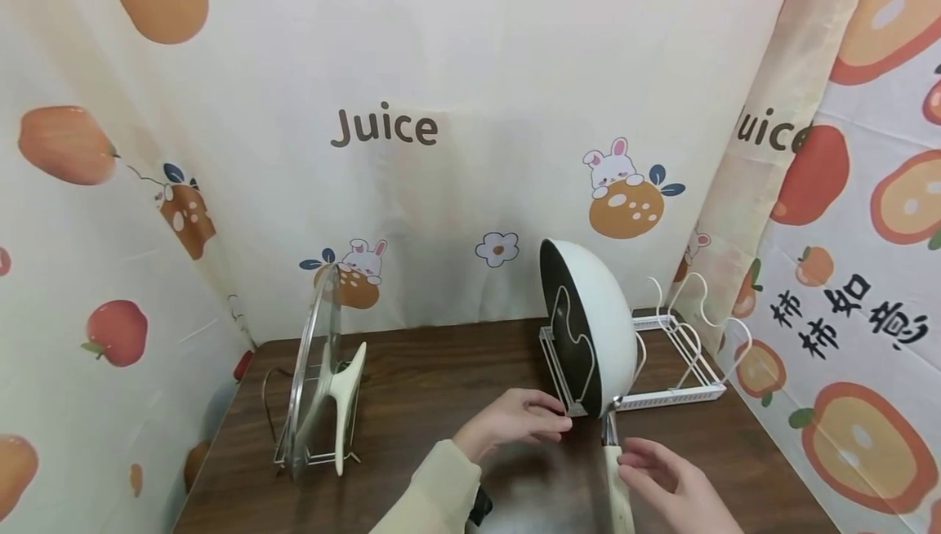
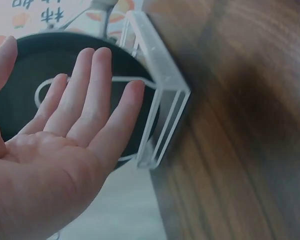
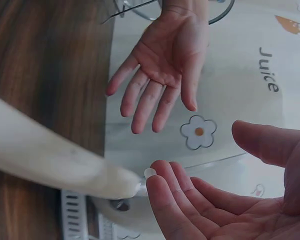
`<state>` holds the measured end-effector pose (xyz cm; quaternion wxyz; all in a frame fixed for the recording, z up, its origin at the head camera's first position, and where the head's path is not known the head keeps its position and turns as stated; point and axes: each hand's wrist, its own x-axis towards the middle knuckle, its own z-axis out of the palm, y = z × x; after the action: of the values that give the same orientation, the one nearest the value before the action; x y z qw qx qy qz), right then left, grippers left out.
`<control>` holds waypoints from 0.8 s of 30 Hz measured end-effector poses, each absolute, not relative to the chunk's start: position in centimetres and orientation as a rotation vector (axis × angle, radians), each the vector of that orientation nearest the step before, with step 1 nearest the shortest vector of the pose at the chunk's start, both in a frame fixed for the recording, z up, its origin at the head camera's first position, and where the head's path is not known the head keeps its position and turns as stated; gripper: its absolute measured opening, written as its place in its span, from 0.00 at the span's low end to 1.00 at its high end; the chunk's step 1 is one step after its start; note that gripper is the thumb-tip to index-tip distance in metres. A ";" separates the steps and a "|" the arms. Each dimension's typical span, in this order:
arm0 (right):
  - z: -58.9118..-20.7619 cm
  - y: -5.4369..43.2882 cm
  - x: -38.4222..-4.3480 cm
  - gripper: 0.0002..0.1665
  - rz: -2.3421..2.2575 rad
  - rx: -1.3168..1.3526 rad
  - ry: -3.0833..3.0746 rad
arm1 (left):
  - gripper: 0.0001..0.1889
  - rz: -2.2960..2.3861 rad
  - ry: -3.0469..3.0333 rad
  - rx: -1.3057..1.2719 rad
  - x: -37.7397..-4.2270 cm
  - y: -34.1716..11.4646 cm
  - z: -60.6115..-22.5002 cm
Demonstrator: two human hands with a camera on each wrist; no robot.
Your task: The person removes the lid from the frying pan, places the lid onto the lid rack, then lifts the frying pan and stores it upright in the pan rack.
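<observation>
A white wok with a dark inside [image 1: 613, 330] stands on edge in a white wire rack [image 1: 669, 399], its pale handle [image 1: 617, 489] pointing toward me. My left hand [image 1: 518, 420] is just left of the wok, near the rack's front corner. In the left wrist view its fingers [image 2: 101, 80] are spread and fairly straight, with nothing held. Beside the handle, on its right, is my right hand [image 1: 672, 485]. The right wrist view shows that hand [image 3: 230, 205] with loosely bent fingers and the thumb apart, not wrapped round the handle [image 3: 60, 155].
On the left of the brown table [image 1: 441, 371], a metal rack [image 1: 321, 459] holds a glass lid [image 1: 305, 379] upright beside a cream Y-shaped piece [image 1: 345, 391]. White wire dividers [image 1: 698, 305] rise from the right rack. Fruit-print curtains [image 1: 470, 52] hang behind and at both sides.
</observation>
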<state>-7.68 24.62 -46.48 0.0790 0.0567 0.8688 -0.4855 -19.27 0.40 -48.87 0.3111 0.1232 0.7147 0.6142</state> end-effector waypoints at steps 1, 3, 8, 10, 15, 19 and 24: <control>-46.2 24.4 -7.8 0.28 -1.458 0.160 2.614 | 0.18 1.628 1.901 0.327 -19.3 0.1 -48.7; -45.8 24.0 -7.9 0.27 -1.473 0.146 2.634 | 0.18 1.638 1.930 0.329 -19.3 -0.5 -48.2; -44.8 23.0 -8.6 0.27 -1.514 0.032 2.626 | 0.19 1.662 2.007 0.334 -19.3 -2.4 -47.1; -44.3 22.6 -8.9 0.28 -1.526 -0.011 2.603 | 0.20 1.670 2.038 0.334 -19.2 -3.2 -46.7; -43.3 20.9 -9.8 0.27 -1.573 -0.045 2.579 | 0.22 1.683 2.122 0.343 -19.2 -5.3 -46.1; -42.7 19.4 -10.7 0.27 -1.600 -0.055 2.592 | 0.23 1.691 2.188 0.333 -19.2 -6.7 -45.7; -42.4 17.9 -11.8 0.28 -1.581 -0.064 2.642 | 0.24 1.702 2.289 0.305 -19.2 -8.0 -45.4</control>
<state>-11.84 17.85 -42.35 0.0312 -0.0209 0.8575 -0.5131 -19.15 -8.02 -45.38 0.1360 0.1054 0.7906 0.5877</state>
